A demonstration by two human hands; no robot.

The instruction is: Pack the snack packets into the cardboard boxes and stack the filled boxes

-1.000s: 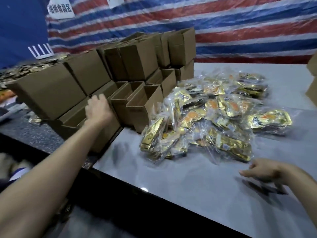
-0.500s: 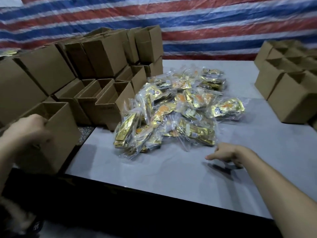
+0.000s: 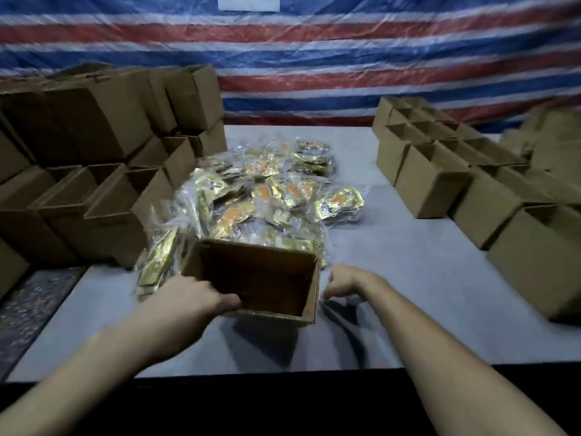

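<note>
An open, empty cardboard box sits tilted at the near edge of the snack packets, low over the grey bench. The left hand grasps its near left rim, thumb inside the wall. The right hand is at the box's right wall with its fingers bent; whether it grips the wall cannot be told.

The packets lie in a loose heap, gold foil with orange patches in clear wrap; their print is too blurred to read. Open boxes are stacked on the left and more boxes stand in rows on the right. Behind hangs a red, white and blue striped tarp with a white sign, its writing out of view.
</note>
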